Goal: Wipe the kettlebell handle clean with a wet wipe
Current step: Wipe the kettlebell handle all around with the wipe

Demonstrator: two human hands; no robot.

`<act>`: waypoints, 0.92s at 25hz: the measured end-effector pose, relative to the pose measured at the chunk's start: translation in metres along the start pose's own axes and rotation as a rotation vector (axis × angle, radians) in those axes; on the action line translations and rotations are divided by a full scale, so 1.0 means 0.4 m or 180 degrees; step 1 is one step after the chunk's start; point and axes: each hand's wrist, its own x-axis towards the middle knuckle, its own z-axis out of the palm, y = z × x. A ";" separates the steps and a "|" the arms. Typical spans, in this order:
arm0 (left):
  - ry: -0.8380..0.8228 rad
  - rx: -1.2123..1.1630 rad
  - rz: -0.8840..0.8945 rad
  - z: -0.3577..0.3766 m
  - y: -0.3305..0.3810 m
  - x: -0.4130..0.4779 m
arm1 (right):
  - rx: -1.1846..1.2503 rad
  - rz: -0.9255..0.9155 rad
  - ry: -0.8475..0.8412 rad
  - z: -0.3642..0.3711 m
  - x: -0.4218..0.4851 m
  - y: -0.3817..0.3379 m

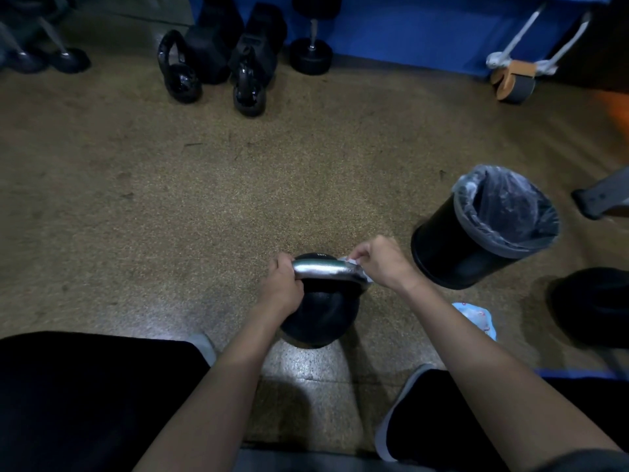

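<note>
Black shorts and pale shoes (398,413) are what you see nearest, with the person crouched and the kettlebell (320,315) sitting on the speckled rubber floor (204,199) just ahead of their feet. It's a black ball with a shiny steel handle (323,269) across the top. The left hand (284,284) is wrapped round the left end of that handle, fingers curled over it, steadying the thing. The right hand (381,264) is at the other end, fingertips pinching a white wet wipe (350,262) against the handle's right corner, where it bends down to the ball. Only a bit of the wipe shows, so I can't tell how it's folded.

My two cents on doing this bit properly: wrap the wipe right round the bar rather than dabbing the top. Drag it along in one go toward the left hand, then swap hands so the patch under the left palm gets done too. Corners and underside are where the grime sits, imo. Hold firm with the left so the bell doesn't rock.

Close by on the kettlebell's right lies a light blue wipes packet (476,316). Past that is a black bin (452,253) with a clear liner. Well beyond the kettlebell, by the blue padding (408,28), are two more black kettlebells (178,68) and a dumbbell (311,52) standing on end.
</note>
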 end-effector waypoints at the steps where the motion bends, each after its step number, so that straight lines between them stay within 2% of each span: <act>1: -0.0009 -0.0012 -0.0009 0.000 0.000 0.000 | 0.0007 0.0021 0.0025 -0.001 0.000 0.002; 7: -0.0029 -0.0021 -0.0041 0.002 0.000 0.001 | -0.0048 0.0133 0.0304 0.015 -0.010 0.003; 23: -0.0029 -0.0027 -0.0030 0.005 -0.003 0.004 | -0.0088 0.0159 0.0476 0.018 -0.035 -0.012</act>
